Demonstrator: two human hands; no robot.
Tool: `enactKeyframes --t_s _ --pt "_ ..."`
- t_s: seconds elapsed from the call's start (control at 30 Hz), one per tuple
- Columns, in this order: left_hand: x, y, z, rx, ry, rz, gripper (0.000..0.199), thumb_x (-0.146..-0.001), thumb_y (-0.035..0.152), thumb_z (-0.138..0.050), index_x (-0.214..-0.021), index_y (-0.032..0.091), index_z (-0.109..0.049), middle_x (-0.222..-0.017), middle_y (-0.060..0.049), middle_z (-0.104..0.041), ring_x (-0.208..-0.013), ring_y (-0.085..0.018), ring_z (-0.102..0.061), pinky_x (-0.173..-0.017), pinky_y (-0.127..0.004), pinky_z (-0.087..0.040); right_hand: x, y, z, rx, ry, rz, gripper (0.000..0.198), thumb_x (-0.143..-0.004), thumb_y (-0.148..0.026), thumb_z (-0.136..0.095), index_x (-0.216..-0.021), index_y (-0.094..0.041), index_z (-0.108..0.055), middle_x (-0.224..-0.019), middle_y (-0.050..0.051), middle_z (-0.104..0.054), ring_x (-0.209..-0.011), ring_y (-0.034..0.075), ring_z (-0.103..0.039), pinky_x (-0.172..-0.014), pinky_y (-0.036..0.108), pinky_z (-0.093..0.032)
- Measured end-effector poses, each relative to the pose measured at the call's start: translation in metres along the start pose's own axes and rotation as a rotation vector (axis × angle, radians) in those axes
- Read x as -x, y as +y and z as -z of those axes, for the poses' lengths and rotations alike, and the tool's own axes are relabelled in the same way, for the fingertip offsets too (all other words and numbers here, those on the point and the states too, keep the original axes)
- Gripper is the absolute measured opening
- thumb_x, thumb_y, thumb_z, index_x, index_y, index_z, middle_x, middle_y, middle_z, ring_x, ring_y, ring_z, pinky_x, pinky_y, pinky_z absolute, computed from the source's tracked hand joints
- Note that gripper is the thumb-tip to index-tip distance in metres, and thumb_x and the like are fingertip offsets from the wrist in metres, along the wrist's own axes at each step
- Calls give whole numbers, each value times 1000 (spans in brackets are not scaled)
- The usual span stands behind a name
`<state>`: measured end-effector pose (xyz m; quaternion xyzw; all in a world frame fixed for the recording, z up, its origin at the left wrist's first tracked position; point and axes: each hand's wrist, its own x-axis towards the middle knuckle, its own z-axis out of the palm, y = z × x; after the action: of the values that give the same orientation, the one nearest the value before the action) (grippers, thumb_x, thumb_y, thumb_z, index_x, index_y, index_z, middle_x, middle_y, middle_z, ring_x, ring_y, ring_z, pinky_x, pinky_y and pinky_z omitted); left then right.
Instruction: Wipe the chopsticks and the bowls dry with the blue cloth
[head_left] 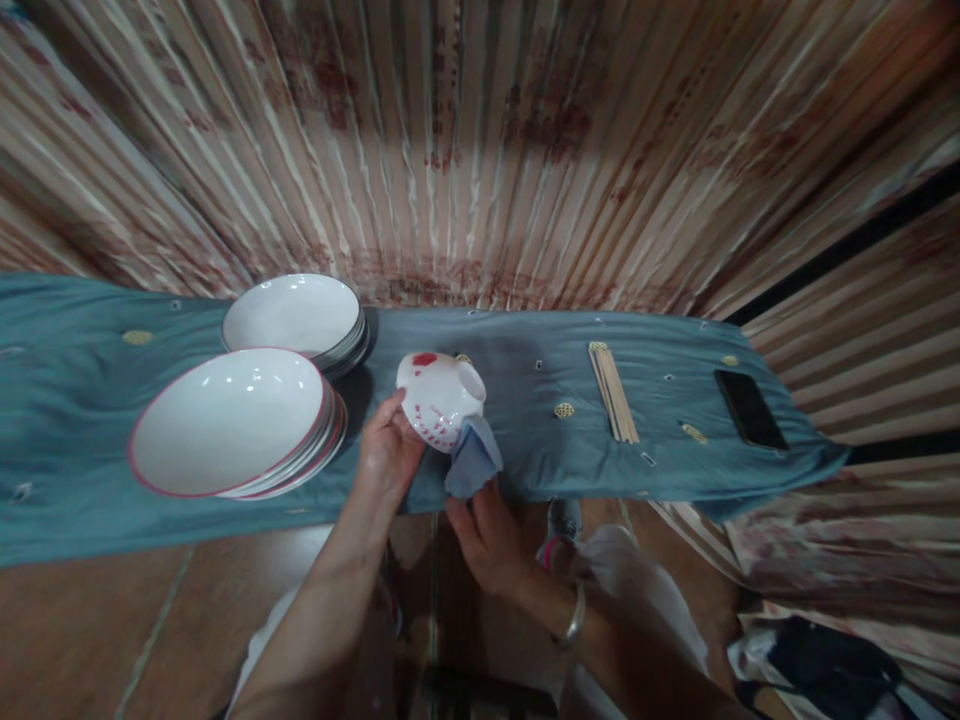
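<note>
Head view. One white bowl [439, 395] with red print, tilted on its side over the table [517, 340], between the dishes and the chopsticks. Left hand [390, 448]: closed on the bowl's rim. Right hand [489, 538], with silver bangle [576, 612]: pinching a grey-blue cloth [474, 460] against the bowl's lower side. At left, one stack of red-rimmed dishes [229, 420], one of dark-rimmed dishes [292, 315] just behind. At right, wooden chopsticks [613, 393], bundled; farther right, one black smartphone [750, 410], lying flat.
</note>
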<state>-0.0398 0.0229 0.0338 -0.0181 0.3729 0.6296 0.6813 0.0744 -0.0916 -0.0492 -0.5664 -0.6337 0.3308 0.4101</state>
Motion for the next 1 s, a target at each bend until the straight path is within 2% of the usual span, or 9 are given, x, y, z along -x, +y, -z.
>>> enactKeyframes --t_s 0.1,0.17,0.27,0.37,0.47,0.53,0.7,0.83,1.0 --pt "-3 -3 3 -21 -42 -15 27 -87 10 -45 -94 9 -71 -66 -5 -74 -62 -17 -71 -77 -29 -58 3 -8 2 148 -93 104 66 -97 -37 -41 -154 -12 -18 -161 18 -16 -148 32 -21 -118 54 -30" --pt "-6 -5 5 -42 -55 -34 24 -85 11 -48 -92 11 -71 -67 -5 -74 -62 -17 -71 -78 -30 -58 2 -11 2 246 -109 165 70 -97 -35 -43 -155 -12 -12 -163 20 -2 -149 35 -17 -115 56 -34" --pt "-9 -6 8 -90 -39 -54 15 -81 12 -54 -81 12 -69 -63 -3 -72 -62 -17 -71 -78 -29 -58 0 -9 1 356 -78 255 76 -94 -35 -48 -155 -13 -9 -162 21 5 -148 40 -17 -109 59 -41" --pt "-7 -6 7 -134 -7 -16 13 -80 12 -56 -71 13 -66 -53 -1 -67 -55 -16 -68 -70 -26 -58 -3 -4 -1 445 -28 371 79 -93 -35 -51 -156 -14 -7 -162 21 4 -148 42 -11 -109 63 -38" --pt "-2 -6 4 -144 48 3 15 -79 11 -56 -66 15 -64 -47 2 -62 -46 -13 -63 -59 -22 -56 -7 -2 1 513 -4 441 77 -92 -35 -51 -155 -11 -13 -162 21 -4 -149 40 -8 -111 63 -35" --pt "2 -8 1 -156 87 8 14 -78 10 -57 -67 16 -65 -46 3 -61 -47 -14 -63 -58 -23 -56 -10 -2 3 546 -5 469 74 -92 -37 -50 -154 -10 -19 -162 21 -9 -149 39 -8 -113 62 -34" --pt "6 -15 0 -191 115 22 10 -76 11 -59 -70 14 -67 -58 0 -69 -61 -17 -69 -69 -26 -58 -17 -6 11 587 -13 517 67 -95 -41 -46 -149 -6 -30 -159 23 -18 -150 38 -6 -113 62 -34" --pt "9 -16 2 -199 13 105 10 -75 15 -60 -76 12 -69 -69 -5 -74 -79 -23 -73 -83 -33 -57 -22 -11 16 616 -13 536 63 -96 -44 -43 -144 -2 -39 -156 26 -24 -150 37 -5 -114 60 -33" --pt "12 -15 5 -234 -58 166 12 -75 17 -61 -79 11 -70 -70 -6 -75 -79 -25 -73 -82 -35 -58 -25 -14 20 642 2 555 61 -96 -45 -45 -140 -2 -45 -153 25 -31 -150 36 -7 -115 59 -33"
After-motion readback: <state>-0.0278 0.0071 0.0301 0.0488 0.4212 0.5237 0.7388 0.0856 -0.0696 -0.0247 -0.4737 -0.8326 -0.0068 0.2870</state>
